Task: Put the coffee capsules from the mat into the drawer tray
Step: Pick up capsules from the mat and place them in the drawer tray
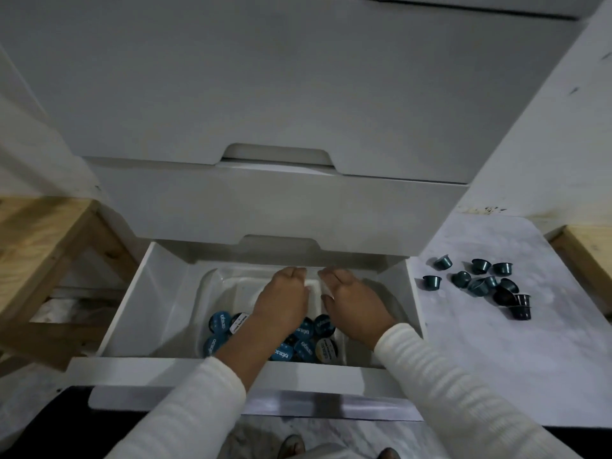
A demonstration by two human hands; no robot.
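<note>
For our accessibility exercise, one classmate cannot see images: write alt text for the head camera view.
Both hands, left hand and right hand, reach into a clear tray in an open white drawer, above blue-lidded pods. To the right, dark coffee capsules lie scattered on a pale mat.

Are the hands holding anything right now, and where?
Cannot be told: left hand and right hand curl over the tray, hiding any grip.

The picture is dim and greyish, with soft, even light and no hard shadows. The open drawer (159, 293) is darker towards its back. Wide-angle distortion bends straight edges outward near the frame's borders. Detail is soft and slightly noisy, and the lower edge of the frame falls into near-black.
</note>
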